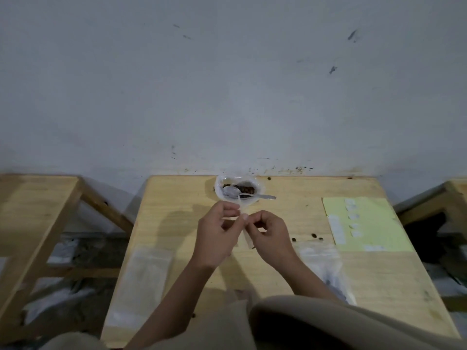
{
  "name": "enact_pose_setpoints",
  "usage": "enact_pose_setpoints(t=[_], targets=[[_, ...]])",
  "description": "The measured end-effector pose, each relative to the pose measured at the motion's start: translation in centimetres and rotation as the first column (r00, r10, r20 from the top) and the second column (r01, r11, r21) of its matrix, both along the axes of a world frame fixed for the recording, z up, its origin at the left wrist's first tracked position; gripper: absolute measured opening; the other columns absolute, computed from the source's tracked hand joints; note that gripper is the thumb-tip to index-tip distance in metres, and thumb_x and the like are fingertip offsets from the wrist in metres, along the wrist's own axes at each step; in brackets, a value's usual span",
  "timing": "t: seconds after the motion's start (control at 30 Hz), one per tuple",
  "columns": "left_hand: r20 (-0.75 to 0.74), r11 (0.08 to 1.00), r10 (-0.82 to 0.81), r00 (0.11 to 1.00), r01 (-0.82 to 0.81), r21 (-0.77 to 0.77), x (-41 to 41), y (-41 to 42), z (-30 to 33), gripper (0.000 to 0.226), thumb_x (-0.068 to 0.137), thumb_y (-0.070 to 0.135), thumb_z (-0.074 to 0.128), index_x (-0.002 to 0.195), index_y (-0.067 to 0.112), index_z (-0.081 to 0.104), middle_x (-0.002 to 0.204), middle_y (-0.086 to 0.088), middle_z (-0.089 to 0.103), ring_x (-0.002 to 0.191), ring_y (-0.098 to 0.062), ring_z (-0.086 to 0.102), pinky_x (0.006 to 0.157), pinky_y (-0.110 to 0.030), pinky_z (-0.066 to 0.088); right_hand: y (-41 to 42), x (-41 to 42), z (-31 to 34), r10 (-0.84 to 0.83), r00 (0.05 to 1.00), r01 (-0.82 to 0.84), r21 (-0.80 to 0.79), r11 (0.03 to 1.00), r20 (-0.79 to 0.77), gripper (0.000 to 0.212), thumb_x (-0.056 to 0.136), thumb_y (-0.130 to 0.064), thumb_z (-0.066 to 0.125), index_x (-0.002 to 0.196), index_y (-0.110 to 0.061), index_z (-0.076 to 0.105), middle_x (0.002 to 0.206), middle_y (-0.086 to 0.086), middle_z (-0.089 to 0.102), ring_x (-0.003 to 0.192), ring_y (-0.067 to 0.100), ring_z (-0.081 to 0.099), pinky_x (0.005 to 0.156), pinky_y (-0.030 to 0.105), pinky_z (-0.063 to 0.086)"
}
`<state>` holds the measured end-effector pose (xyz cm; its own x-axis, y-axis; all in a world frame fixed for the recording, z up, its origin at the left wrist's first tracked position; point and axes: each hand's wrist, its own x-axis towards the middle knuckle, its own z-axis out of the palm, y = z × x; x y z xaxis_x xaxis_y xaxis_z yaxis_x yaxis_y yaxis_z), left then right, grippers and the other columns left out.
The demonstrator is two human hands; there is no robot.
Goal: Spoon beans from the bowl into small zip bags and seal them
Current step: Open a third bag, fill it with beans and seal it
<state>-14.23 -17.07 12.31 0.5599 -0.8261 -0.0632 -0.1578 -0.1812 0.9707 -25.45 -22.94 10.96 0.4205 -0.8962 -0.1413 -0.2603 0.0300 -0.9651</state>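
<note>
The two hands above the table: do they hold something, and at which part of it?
Both the left hand and the right hand pinch a small clear zip bag at its upper edge, one hand on each side.

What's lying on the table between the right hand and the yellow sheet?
In the head view, a few loose beans lie on the bare wood between the right hand and the yellow sheet; nothing else shows there.

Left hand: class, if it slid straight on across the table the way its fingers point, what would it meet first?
Probably the right hand, just beyond the small clear zip bag that the left hand also pinches; depth is unclear.
</note>
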Motion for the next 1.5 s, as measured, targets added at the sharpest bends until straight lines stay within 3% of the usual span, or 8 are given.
enact_pose_setpoints(t=[0.23,0.37,0.47,0.63,0.97,1.17,1.37,1.5], targets=[[-0.201,0.997,0.072,0.977,-0.07,0.017,-1.4,-1.3,-0.3,0.015,0.077,0.008,0.076,0.075,0.016,0.063,0.078,-0.006,0.071,0.08,-0.022,0.069,0.074,-0.039,0.054,-1.2,-2.4,0.0,0.027,0.995,-0.038,0.109,0.993,0.094,0.01,0.079,-0.006,0.072,0.069,-0.008,0.068,0.067,-0.004,0.066,0.066,0.007,0.059,0.067,0.021,0.047],[-0.219,0.998,0.057,0.974,-0.052,0.032,-2.5,-1.6,-0.2,0.014,0.076,0.004,0.075,0.078,0.012,0.065,0.078,-0.007,0.073,0.073,-0.019,0.069,0.068,-0.034,0.053,-1.6,-3.7,0.0,-0.038,0.987,-0.004,0.268,0.963,0.153,0.014,0.078,-0.007,0.073,0.072,0.005,0.068,0.079,0.027,0.067,0.074,0.025,0.059,0.078,0.048,0.052],[-0.212,0.999,0.04,0.977,-0.035,0.028,-3.1,-2.0,0.1,0.01,0.076,0.004,0.075,0.079,0.01,0.067,0.078,-0.007,0.073,0.076,-0.023,0.07,0.07,-0.034,0.055,-2.1,-4.4,0.4,-0.026,0.988,-0.021,0.297,0.955,0.155,0.013,0.076,-0.013,0.075,0.07,-0.002,0.071,0.086,0.037,0.062,0.075,0.027,0.055,0.074,0.044,0.047],[-0.247,0.998,0.043,0.968,-0.029,0.06,-3.4,-2.3,0.7,0.007,0.077,0.008,0.075,0.079,0.014,0.071,0.079,-0.007,0.073,0.078,-0.022,0.071,0.071,-0.033,0.057,-2.8,-4.7,1.5,0.027,0.987,-0.065,0.245,0.967,0.159,0.007,0.078,-0.005,0.072,0.072,0.0,0.072,0.071,0.014,0.07,0.067,0.016,0.062,0.067,0.028,0.05],[-0.304,0.997,0.033,0.952,-0.008,0.083,-2.8,-1.8,1.3,0.012,0.081,0.002,0.069,0.071,0.009,0.069,0.07,-0.006,0.072,0.065,-0.013,0.068,0.061,-0.023,0.056,-2.7,-4.2,1.8,0.036,0.98,-0.115,0.413,0.904,0.194,0.006,0.077,-0.005,0.072,0.072,-0.002,0.073,0.083,0.025,0.068,0.078,0.027,0.061,0.079,0.035,0.05],[-0.21,0.998,-0.017,0.978,0.03,0.06,-2.5,-2.1,1.2,0.016,0.082,0.0,0.067,0.069,0.009,0.067,0.066,-0.002,0.072,0.064,-0.009,0.068,0.063,-0.021,0.054,-2.6,-4.3,2.4,-0.045,0.972,-0.073,0.483,0.872,0.229,0.012,0.085,-0.002,0.064,0.077,0.007,0.066,0.064,0.009,0.066,0.052,0.008,0.061,0.053,0.017,0.048],[-0.085,0.997,-0.052,0.995,0.056,0.053,-2.2,-2.1,1.3,0.016,0.081,0.0,0.069,0.071,0.012,0.067,0.072,-0.003,0.073,0.073,-0.015,0.071,0.073,-0.028,0.056,-2.1,-4.0,2.3,-0.111,0.976,0.02,0.426,0.904,0.189,0.015,0.085,-0.004,0.064,0.075,0.006,0.066,0.062,0.008,0.061,0.055,0.014,0.052,0.054,0.024,0.045],[-0.065,0.991,-0.084,0.994,0.091,0.101,-1.9,-2.0,1.4,0.011,0.082,0.002,0.068,0.073,0.007,0.067,0.073,-0.003,0.074,0.076,-0.017,0.072,0.076,-0.035,0.056,-2.7,-4.1,2.1,-0.132,0.989,0.116,0.211,0.971,0.066,0.016,0.081,-0.01,0.071,0.066,-0.006,0.066,0.06,-0.005,0.066,0.054,0.007,0.058,0.056,0.024,0.046]])
